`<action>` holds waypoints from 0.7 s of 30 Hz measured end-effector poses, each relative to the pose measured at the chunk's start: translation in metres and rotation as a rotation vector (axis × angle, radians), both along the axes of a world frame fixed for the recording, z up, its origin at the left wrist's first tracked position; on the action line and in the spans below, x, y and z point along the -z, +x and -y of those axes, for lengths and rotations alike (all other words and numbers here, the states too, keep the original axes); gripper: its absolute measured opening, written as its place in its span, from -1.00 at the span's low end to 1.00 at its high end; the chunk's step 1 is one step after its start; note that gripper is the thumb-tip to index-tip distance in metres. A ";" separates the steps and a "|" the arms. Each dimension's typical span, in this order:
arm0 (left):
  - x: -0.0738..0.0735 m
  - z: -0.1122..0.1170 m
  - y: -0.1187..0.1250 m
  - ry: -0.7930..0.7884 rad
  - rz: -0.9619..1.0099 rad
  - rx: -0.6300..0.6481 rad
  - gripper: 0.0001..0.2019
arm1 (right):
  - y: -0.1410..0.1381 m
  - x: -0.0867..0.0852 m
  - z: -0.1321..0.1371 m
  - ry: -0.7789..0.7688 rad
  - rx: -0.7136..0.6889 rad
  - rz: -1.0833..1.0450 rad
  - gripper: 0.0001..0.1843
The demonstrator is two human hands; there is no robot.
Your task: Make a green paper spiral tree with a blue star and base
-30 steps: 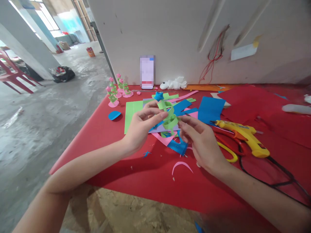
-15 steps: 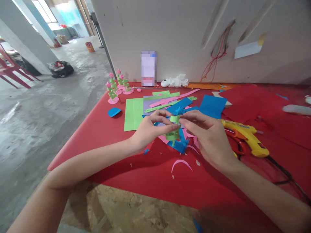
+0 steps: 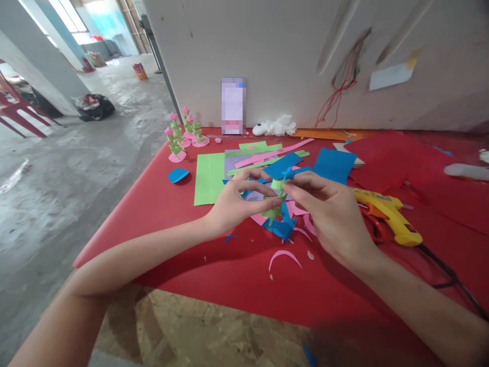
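Between my two hands, above the table, is a small green paper tree made of curled strip, topped by a blue paper star. My left hand pinches its curled strip from the left, thumb below and fingers above. From the right, the thumb and fingers of my right hand close on the upper part just under the star. The tree leans slightly to the right. Blue and pink paper scraps lie beneath it. Parts of the strip are hidden behind my fingers.
Pink-starred paper trees stand at the back left, near a blue paper disc. Green sheets and strips lie behind my hands. A yellow glue gun with its cord is at right. A phone leans on the wall.
The tree's top has tilted to the right, carrying the blue star a little that way. Both hands keep their hold with small finger shifts.
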State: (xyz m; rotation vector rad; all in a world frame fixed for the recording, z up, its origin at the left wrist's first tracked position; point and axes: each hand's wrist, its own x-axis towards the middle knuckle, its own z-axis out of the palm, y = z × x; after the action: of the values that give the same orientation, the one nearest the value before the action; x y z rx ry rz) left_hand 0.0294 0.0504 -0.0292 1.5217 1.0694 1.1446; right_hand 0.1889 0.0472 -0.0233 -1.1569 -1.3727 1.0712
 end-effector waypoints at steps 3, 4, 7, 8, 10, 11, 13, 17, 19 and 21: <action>0.002 -0.001 -0.001 0.035 -0.024 0.003 -0.93 | -0.002 0.000 0.000 -0.049 0.020 -0.054 -0.77; 0.002 -0.001 -0.001 0.044 -0.025 0.003 -0.93 | -0.003 -0.001 0.001 -0.072 0.019 -0.076 -0.77; 0.005 -0.002 -0.001 0.080 -0.016 0.001 -0.94 | -0.005 -0.002 0.001 -0.118 0.011 -0.113 -0.77; 0.006 -0.003 -0.001 0.094 -0.015 0.001 -0.94 | -0.006 -0.002 0.002 -0.124 0.009 -0.114 -0.78; 0.007 -0.003 -0.001 0.112 -0.019 0.005 -0.94 | -0.006 0.000 0.001 -0.119 0.005 -0.101 -0.78; 0.008 -0.004 -0.002 0.117 -0.024 0.007 -0.94 | -0.006 0.001 0.001 -0.113 0.006 -0.091 -0.77; 0.009 -0.005 -0.002 0.119 -0.038 0.005 -0.94 | -0.006 0.003 0.000 -0.097 0.014 -0.071 -0.76; 0.010 -0.008 -0.004 0.151 -0.081 0.009 -0.95 | -0.006 0.006 -0.001 -0.074 0.021 -0.061 -0.76; 0.011 -0.009 -0.004 0.166 -0.094 0.012 -0.94 | -0.007 0.007 -0.001 -0.079 0.024 -0.067 -0.76; 0.013 -0.009 -0.004 0.165 -0.105 0.004 -0.94 | -0.007 0.008 -0.001 -0.086 0.040 -0.078 -0.75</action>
State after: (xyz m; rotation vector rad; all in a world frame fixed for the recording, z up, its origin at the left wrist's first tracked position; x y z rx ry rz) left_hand 0.0257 0.0597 -0.0421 1.7283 1.0621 1.1855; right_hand 0.1823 0.0483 -0.0310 -1.1875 -1.2485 1.1447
